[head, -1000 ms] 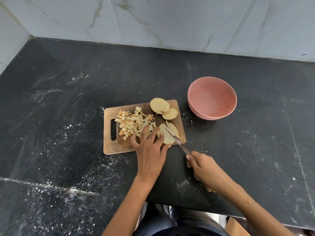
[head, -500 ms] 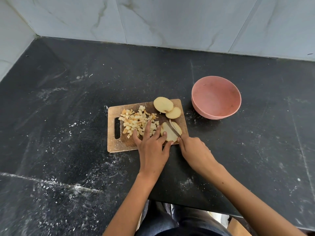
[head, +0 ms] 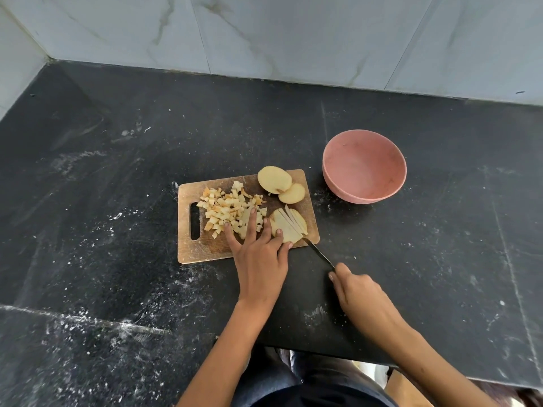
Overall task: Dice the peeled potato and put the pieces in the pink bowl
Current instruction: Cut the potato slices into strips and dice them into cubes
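Observation:
A small wooden cutting board (head: 205, 248) lies on the black counter. A heap of diced potato (head: 226, 210) covers its left middle. Two round potato slices (head: 279, 183) rest at its far right corner. A stack of slices cut into strips (head: 289, 224) sits at the near right. My left hand (head: 258, 254) lies flat with fingertips on the strips and the dice. My right hand (head: 357, 292) grips a knife (head: 320, 254) whose blade tip meets the near end of the strips. The pink bowl (head: 364, 168) stands right of the board, with nothing in it.
The black stone counter (head: 117, 171) is dusted with white specks, mostly at the left and front. Pale tiled walls (head: 264, 33) close off the back and left. The counter's front edge runs just beyond my wrists, with my legs below it.
My right hand has pulled the knife back toward me, off the strips, so most of the blade now shows. The left hand has stayed on the potato.

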A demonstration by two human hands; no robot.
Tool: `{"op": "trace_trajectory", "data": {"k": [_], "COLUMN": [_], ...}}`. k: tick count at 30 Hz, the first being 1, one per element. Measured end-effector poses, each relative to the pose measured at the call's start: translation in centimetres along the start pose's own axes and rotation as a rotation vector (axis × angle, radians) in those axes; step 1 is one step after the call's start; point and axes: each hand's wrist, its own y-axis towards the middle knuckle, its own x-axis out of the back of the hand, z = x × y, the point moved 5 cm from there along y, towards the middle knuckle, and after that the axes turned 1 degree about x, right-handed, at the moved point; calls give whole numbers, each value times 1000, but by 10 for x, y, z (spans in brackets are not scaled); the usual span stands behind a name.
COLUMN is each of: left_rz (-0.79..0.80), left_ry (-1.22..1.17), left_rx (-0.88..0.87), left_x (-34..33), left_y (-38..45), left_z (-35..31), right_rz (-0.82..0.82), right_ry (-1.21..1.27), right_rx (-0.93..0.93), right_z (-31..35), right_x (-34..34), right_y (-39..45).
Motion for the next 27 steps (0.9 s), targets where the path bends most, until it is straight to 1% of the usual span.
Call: {"op": "trace_trajectory", "data": {"k": [3,6,11,21,24,27], "left_rz": [-9,-21,-47,-66,-69,-64], "left_ry": [3,-7,-21,-67,-71,-70], "left_rx": [-4,-7,-15,18,34,41], "left_x": [0,0,0,1,1,0], "left_y": [-1,-2,-3,-3,-3,-3], "left_z": [0,0,2,2,2,3], "right_rz": [-69,-136,-84,-35,14,50], "right_ry": [88,91,21,-184,-247,-267], "right_rx": [52,85,95,30,17,18], "right_z": [13,24,47,65,49,22], "right_x": [12,24,25,7,0,-11], "right_y": [2,7,36,59,44,12]}}
